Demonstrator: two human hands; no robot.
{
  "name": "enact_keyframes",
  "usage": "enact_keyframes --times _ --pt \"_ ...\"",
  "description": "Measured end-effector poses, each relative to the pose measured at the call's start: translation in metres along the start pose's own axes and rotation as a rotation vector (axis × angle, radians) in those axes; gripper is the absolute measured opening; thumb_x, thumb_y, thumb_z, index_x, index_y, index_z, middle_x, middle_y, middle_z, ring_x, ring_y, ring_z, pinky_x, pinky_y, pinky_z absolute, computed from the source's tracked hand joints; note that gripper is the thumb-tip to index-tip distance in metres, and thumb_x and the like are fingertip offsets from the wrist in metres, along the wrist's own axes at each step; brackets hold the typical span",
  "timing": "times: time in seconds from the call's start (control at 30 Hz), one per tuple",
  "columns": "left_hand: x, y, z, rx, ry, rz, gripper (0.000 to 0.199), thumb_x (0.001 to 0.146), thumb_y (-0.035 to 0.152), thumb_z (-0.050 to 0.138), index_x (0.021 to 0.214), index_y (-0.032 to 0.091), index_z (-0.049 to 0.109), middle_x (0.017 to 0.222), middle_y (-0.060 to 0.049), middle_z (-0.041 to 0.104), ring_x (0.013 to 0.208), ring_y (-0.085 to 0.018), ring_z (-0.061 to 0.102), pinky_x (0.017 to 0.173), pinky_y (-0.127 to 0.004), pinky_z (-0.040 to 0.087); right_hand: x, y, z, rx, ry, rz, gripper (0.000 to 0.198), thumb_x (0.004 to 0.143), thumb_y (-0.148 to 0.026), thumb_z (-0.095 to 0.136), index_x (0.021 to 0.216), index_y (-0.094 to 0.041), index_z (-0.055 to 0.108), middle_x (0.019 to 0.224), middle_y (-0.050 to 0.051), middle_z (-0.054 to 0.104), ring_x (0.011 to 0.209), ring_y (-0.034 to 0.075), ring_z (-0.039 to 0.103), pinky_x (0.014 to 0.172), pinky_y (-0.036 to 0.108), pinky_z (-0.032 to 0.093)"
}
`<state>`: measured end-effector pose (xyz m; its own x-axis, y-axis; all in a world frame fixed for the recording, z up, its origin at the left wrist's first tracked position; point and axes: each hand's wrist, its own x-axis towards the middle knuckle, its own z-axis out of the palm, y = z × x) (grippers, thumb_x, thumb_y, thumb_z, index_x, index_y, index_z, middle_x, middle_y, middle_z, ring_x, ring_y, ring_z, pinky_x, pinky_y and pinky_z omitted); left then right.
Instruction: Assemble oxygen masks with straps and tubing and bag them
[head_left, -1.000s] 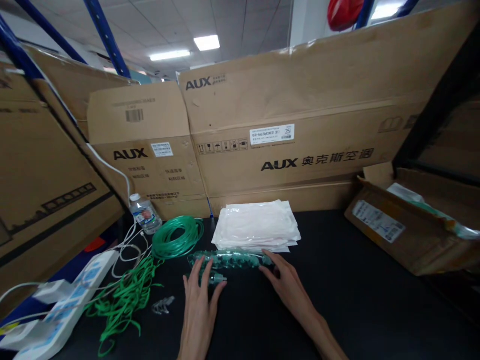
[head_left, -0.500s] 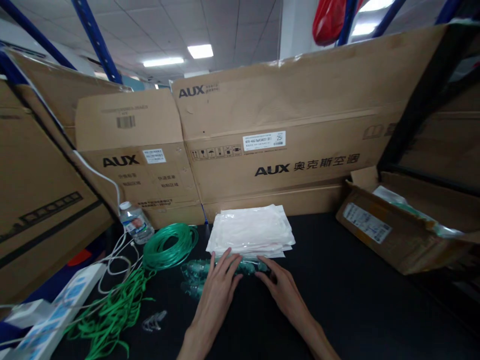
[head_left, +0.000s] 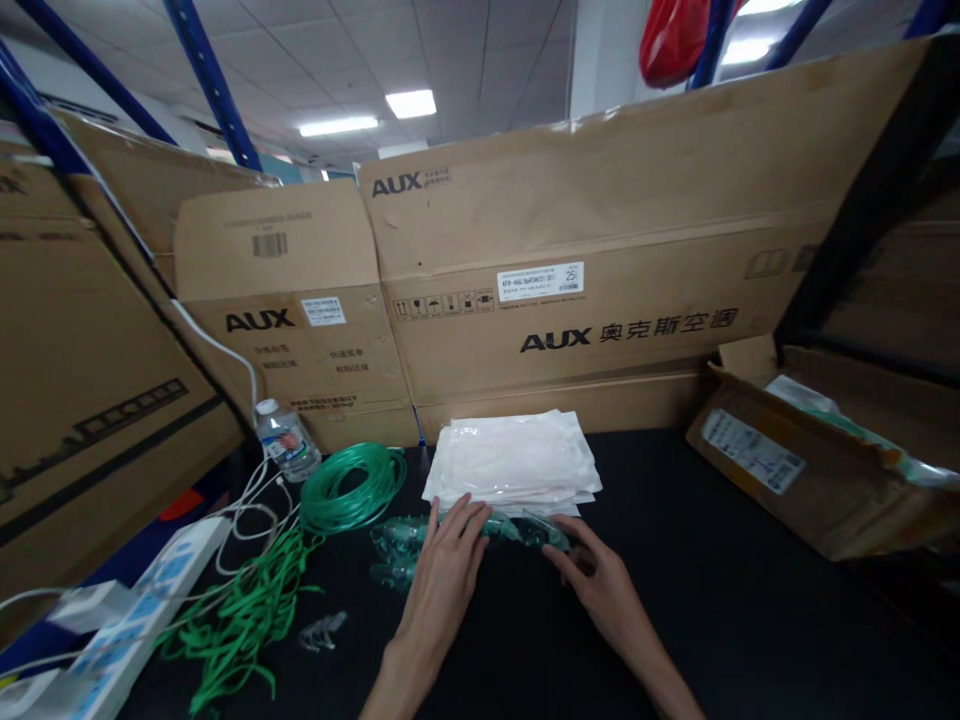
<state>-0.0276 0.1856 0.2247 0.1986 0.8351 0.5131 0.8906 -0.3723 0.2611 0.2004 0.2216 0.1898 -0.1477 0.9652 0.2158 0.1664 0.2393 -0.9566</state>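
Note:
A row of clear green plastic pieces (head_left: 397, 540), of a kind I cannot make out, lies on the black tabletop in front of a stack of flat white plastic bags (head_left: 514, 460). My left hand (head_left: 450, 555) rests over the row with its fingers stretched out, hiding part of it. At the row's right end, my right hand (head_left: 600, 570) has thumb and fingers closed about a clear green plastic piece (head_left: 546, 532). Small clear plastic bits (head_left: 324, 631) lie to the left of my left forearm.
Coiled green tubing (head_left: 352, 488), a tangle of green elastic bands (head_left: 244, 620), a water bottle (head_left: 289, 442) and a white power strip (head_left: 150, 610) with cables occupy the left. An open carton (head_left: 780, 470) stands at right. Cardboard panels (head_left: 630, 250) wall the back.
My right hand has shifted a little right and its fingers have drawn in on the clear green piece, which now reaches further right. My left hand stays over the row. The view has shifted slightly.

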Motion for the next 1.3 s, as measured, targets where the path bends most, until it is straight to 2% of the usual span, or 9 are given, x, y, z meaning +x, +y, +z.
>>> enact_keyframes --times 0.1,0.23,0.37,0.53,0.7,0.93,1.07,1.2,1.3 --pt "-0.006 0.023 -0.014 -0.248 0.025 -0.128 0.027 0.101 0.025 0.055 0.127 0.025 0.066 0.128 -0.008 0.071 0.122 -0.026 0.065 0.111 -0.048 0.049 -0.02 -0.004 -0.004 0.055 -0.008 0.033 0.04 0.088 -0.045 0.07 0.12 -0.022 0.069 0.093 0.006 0.076 0.077 0.023 0.073 0.07 0.031 0.059" --pt "-0.023 0.057 -0.019 -0.697 -0.081 -0.462 0.026 0.098 0.045 0.061 0.102 0.024 0.076 0.102 -0.006 0.078 0.099 -0.024 0.073 0.09 -0.033 0.056 -0.051 -0.006 0.003 0.11 -0.022 0.032 0.033 0.087 -0.037 0.073 0.118 -0.025 0.072 0.117 0.009 0.074 0.109 0.027 0.071 0.095 0.035 0.058" --pt "-0.04 0.067 0.001 -1.055 -0.131 -0.663 0.039 0.095 0.053 0.061 0.099 0.019 0.079 0.098 -0.007 0.079 0.099 -0.025 0.072 0.089 -0.031 0.055 -0.071 -0.001 0.018 0.172 -0.034 -0.008 0.029 0.084 -0.031 0.077 0.113 -0.029 0.077 0.124 0.009 0.07 0.12 0.027 0.066 0.103 0.036 0.054" --pt "-0.048 0.06 0.013 -1.231 -0.048 -0.821 0.045 0.089 0.059 0.067 0.105 0.018 0.079 0.107 -0.009 0.079 0.107 -0.028 0.07 0.098 -0.036 0.053 -0.074 -0.004 0.023 0.472 -0.025 0.234 0.055 0.077 -0.043 0.086 0.127 -0.029 0.07 0.123 0.01 0.073 0.108 0.027 0.074 0.095 0.039 0.061" --pt "-0.047 0.059 0.011 -1.304 -0.04 -0.829 0.05 0.09 0.061 0.066 0.108 0.016 0.078 0.102 -0.01 0.078 0.094 -0.025 0.072 0.082 -0.034 0.06 -0.065 -0.017 0.015 0.488 -0.169 0.313 0.043 0.077 -0.051 0.085 0.108 -0.022 0.077 0.103 0.009 0.08 0.104 0.03 0.075 0.096 0.042 0.06" --pt "-0.052 0.061 0.015 -1.311 -0.066 -0.784 0.048 0.091 0.057 0.067 0.115 0.016 0.075 0.103 -0.009 0.077 0.087 -0.022 0.071 0.072 -0.03 0.061 -0.064 -0.019 0.008 0.468 -0.153 0.319 0.039 0.076 -0.05 0.085 0.103 -0.022 0.077 0.103 0.009 0.079 0.103 0.028 0.074 0.092 0.036 0.058" --pt "-0.055 0.06 0.015 -1.294 -0.07 -0.778 0.048 0.093 0.058 0.063 0.115 0.016 0.076 0.107 -0.01 0.078 0.092 -0.024 0.072 0.081 -0.033 0.06 -0.066 -0.015 0.007 0.478 -0.149 0.336 0.038 0.079 -0.048 0.084 0.106 -0.023 0.077 0.105 0.009 0.078 0.104 0.026 0.072 0.092 0.034 0.057" --pt "-0.058 0.06 0.013 -1.178 -0.019 -0.883 0.055 0.095 0.064 0.056 0.107 0.015 0.079 0.109 -0.011 0.078 0.106 -0.028 0.07 0.1 -0.037 0.052 -0.069 -0.011 0.006 0.5 -0.137 0.353 0.037 0.085 -0.047 0.079 0.113 -0.023 0.075 0.11 0.009 0.077 0.096 0.024 0.072 0.089 0.035 0.056" --pt "-0.056 0.061 0.009 -1.197 -0.054 -0.825 0.049 0.094 0.059 0.061 0.111 0.016 0.078 0.108 -0.01 0.079 0.103 -0.027 0.07 0.098 -0.035 0.051 -0.069 -0.011 0.006 0.487 -0.138 0.337 0.037 0.086 -0.048 0.077 0.114 -0.023 0.075 0.108 0.009 0.076 0.088 0.023 0.07 0.086 0.036 0.056"
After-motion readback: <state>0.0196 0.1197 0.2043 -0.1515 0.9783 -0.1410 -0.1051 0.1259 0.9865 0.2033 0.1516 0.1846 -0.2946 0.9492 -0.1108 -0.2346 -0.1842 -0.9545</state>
